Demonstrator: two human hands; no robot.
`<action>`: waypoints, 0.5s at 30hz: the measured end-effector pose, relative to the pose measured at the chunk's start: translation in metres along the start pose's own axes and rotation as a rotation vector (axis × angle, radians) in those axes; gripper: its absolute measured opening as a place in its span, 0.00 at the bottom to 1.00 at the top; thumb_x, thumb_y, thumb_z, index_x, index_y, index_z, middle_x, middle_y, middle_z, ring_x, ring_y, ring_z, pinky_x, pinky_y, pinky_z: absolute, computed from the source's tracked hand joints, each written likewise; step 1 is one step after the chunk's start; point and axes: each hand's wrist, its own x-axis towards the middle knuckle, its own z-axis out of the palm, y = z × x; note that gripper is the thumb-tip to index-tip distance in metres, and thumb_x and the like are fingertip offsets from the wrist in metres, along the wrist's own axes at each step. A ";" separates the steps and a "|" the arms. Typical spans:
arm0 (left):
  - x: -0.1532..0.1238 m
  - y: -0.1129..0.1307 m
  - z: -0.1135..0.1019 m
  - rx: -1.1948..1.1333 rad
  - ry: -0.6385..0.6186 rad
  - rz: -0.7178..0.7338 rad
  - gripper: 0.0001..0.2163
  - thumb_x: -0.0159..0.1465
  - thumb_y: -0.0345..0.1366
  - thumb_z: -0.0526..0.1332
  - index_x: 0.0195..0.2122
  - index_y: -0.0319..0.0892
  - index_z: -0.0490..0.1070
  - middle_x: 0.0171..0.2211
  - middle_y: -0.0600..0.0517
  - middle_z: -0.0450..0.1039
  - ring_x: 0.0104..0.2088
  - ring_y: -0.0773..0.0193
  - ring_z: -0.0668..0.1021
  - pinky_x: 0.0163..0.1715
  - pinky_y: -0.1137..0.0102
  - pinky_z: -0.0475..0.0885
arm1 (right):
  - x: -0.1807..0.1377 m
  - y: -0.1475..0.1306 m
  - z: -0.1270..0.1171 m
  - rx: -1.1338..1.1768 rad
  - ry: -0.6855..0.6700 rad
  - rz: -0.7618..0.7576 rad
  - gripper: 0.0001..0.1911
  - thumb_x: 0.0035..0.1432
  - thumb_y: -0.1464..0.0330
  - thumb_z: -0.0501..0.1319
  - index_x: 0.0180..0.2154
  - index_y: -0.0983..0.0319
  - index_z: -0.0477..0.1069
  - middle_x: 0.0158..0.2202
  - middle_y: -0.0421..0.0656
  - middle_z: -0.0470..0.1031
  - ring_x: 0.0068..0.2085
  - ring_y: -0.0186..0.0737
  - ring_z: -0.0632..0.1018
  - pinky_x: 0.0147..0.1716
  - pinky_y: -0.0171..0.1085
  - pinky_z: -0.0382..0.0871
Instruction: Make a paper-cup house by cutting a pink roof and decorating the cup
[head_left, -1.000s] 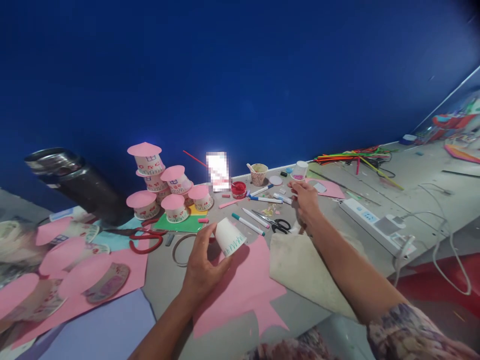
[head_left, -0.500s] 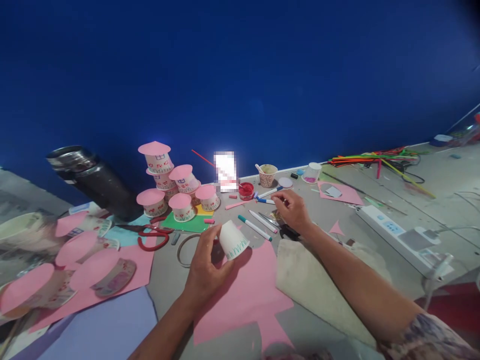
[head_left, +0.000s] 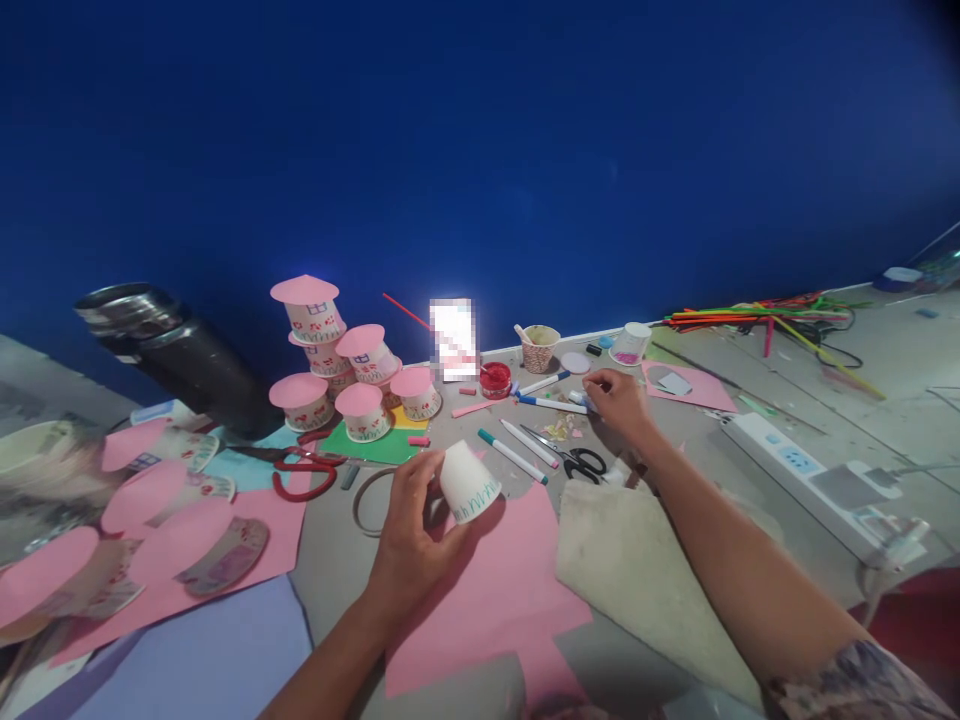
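My left hand (head_left: 414, 520) is wrapped around a white paper cup (head_left: 469, 482), tilted with its wide rim down and to the right. Green zigzag strokes run along the cup near that rim. My right hand (head_left: 621, 405) is closed in a pinch by the right end of a blue-and-white marker (head_left: 551, 404); a small pale bluish piece shows at the fingertips, and what they grip is unclear. Below the cup lies cut pink paper (head_left: 487, 590). Close by are a teal-capped marker (head_left: 514, 457), a pink-ended marker (head_left: 529, 443) and black-handled scissors (head_left: 581, 462).
Pink-topped decorated cups (head_left: 307, 310) stand stacked at the back left, near a dark leaning flask (head_left: 187, 360). Red-handled scissors (head_left: 304, 478) lie left. An open red jar (head_left: 495, 380) sits at the back. A beige cloth (head_left: 637, 580) and a power strip (head_left: 795, 470) lie right.
My right hand has shifted right along the blue-and-white marker, leaving more of it and the black-handled scissors in view. My left hand still holds the cup, almost unmoved.
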 end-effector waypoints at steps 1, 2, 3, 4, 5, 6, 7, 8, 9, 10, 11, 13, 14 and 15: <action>0.000 0.001 0.000 -0.014 0.008 -0.020 0.27 0.66 0.43 0.69 0.65 0.49 0.65 0.60 0.42 0.68 0.61 0.49 0.76 0.53 0.58 0.82 | -0.002 -0.002 0.002 -0.017 -0.026 -0.035 0.14 0.59 0.63 0.59 0.36 0.60 0.83 0.37 0.47 0.86 0.37 0.47 0.80 0.40 0.42 0.71; 0.001 0.003 0.001 -0.029 0.018 -0.046 0.28 0.65 0.44 0.69 0.64 0.49 0.65 0.60 0.42 0.68 0.61 0.49 0.76 0.52 0.58 0.82 | -0.004 -0.005 0.003 -0.034 -0.053 -0.072 0.14 0.59 0.64 0.59 0.36 0.59 0.83 0.38 0.47 0.86 0.40 0.48 0.80 0.43 0.43 0.71; 0.001 0.005 0.001 -0.045 0.028 -0.074 0.28 0.64 0.46 0.70 0.64 0.48 0.65 0.60 0.42 0.68 0.61 0.49 0.76 0.51 0.58 0.82 | -0.007 -0.008 0.005 -0.051 -0.081 -0.106 0.13 0.59 0.64 0.60 0.35 0.59 0.83 0.39 0.47 0.86 0.43 0.49 0.80 0.46 0.44 0.71; 0.001 0.007 0.001 -0.054 0.036 -0.110 0.30 0.63 0.47 0.71 0.64 0.48 0.65 0.60 0.42 0.67 0.61 0.48 0.75 0.52 0.58 0.82 | -0.009 -0.011 0.006 -0.070 -0.107 -0.136 0.12 0.59 0.65 0.60 0.36 0.58 0.84 0.40 0.47 0.85 0.45 0.50 0.80 0.49 0.44 0.70; 0.002 0.009 0.001 -0.060 0.040 -0.140 0.30 0.63 0.48 0.71 0.63 0.47 0.66 0.61 0.41 0.67 0.62 0.48 0.75 0.52 0.58 0.82 | -0.011 -0.014 0.007 -0.087 -0.131 -0.159 0.12 0.60 0.65 0.61 0.36 0.58 0.84 0.40 0.48 0.85 0.47 0.52 0.79 0.51 0.45 0.69; 0.003 0.011 0.000 -0.067 0.046 -0.155 0.30 0.62 0.48 0.72 0.62 0.47 0.66 0.60 0.42 0.68 0.62 0.48 0.75 0.52 0.58 0.82 | -0.012 -0.016 0.008 -0.103 -0.151 -0.175 0.12 0.60 0.65 0.61 0.36 0.58 0.84 0.40 0.48 0.85 0.48 0.52 0.79 0.52 0.46 0.69; 0.003 0.012 0.000 -0.077 0.039 -0.178 0.30 0.62 0.49 0.72 0.62 0.46 0.66 0.61 0.42 0.67 0.62 0.49 0.74 0.53 0.58 0.81 | -0.013 -0.017 0.008 -0.117 -0.165 -0.187 0.12 0.61 0.65 0.61 0.36 0.59 0.84 0.41 0.49 0.85 0.48 0.53 0.78 0.53 0.47 0.68; 0.003 0.013 -0.001 -0.092 0.031 -0.198 0.31 0.61 0.49 0.72 0.63 0.46 0.66 0.62 0.41 0.67 0.63 0.49 0.74 0.53 0.59 0.81 | -0.014 -0.017 0.009 -0.129 -0.175 -0.195 0.12 0.61 0.66 0.60 0.36 0.59 0.84 0.41 0.51 0.85 0.49 0.54 0.78 0.54 0.48 0.67; 0.004 0.014 -0.002 -0.109 0.018 -0.213 0.32 0.61 0.49 0.72 0.63 0.46 0.66 0.62 0.41 0.66 0.63 0.49 0.73 0.53 0.59 0.81 | -0.014 -0.017 0.010 -0.139 -0.182 -0.201 0.12 0.61 0.66 0.60 0.36 0.60 0.84 0.41 0.52 0.85 0.50 0.55 0.78 0.55 0.49 0.67; 0.004 0.014 -0.002 -0.124 0.005 -0.230 0.33 0.60 0.49 0.73 0.63 0.46 0.66 0.62 0.41 0.66 0.64 0.49 0.73 0.54 0.59 0.81 | -0.014 -0.017 0.010 -0.147 -0.188 -0.206 0.12 0.61 0.67 0.60 0.36 0.60 0.83 0.41 0.52 0.84 0.50 0.56 0.77 0.56 0.49 0.66; 0.004 0.015 -0.003 -0.137 -0.005 -0.245 0.33 0.60 0.49 0.73 0.64 0.47 0.66 0.63 0.41 0.65 0.64 0.49 0.73 0.54 0.58 0.81 | -0.014 -0.016 0.010 -0.153 -0.191 -0.209 0.12 0.61 0.67 0.60 0.36 0.60 0.83 0.41 0.53 0.84 0.50 0.57 0.77 0.56 0.50 0.66; 0.004 0.015 -0.003 -0.149 -0.013 -0.263 0.33 0.60 0.48 0.73 0.64 0.47 0.66 0.62 0.41 0.65 0.64 0.49 0.73 0.54 0.58 0.80 | -0.013 -0.015 0.009 -0.160 -0.183 -0.209 0.12 0.60 0.66 0.60 0.37 0.60 0.83 0.42 0.52 0.84 0.50 0.57 0.77 0.55 0.50 0.66; 0.004 0.015 -0.003 -0.149 -0.007 -0.263 0.33 0.60 0.49 0.73 0.63 0.47 0.66 0.62 0.42 0.65 0.64 0.49 0.73 0.54 0.58 0.80 | -0.013 -0.013 0.008 -0.163 -0.168 -0.204 0.12 0.61 0.66 0.60 0.37 0.60 0.83 0.42 0.52 0.84 0.50 0.56 0.77 0.55 0.50 0.67; 0.004 0.016 -0.003 -0.145 0.004 -0.259 0.33 0.60 0.49 0.73 0.63 0.47 0.67 0.62 0.42 0.65 0.64 0.49 0.73 0.54 0.58 0.80 | -0.012 -0.012 0.007 -0.165 -0.148 -0.195 0.13 0.61 0.66 0.59 0.38 0.60 0.83 0.42 0.52 0.84 0.50 0.56 0.77 0.55 0.49 0.67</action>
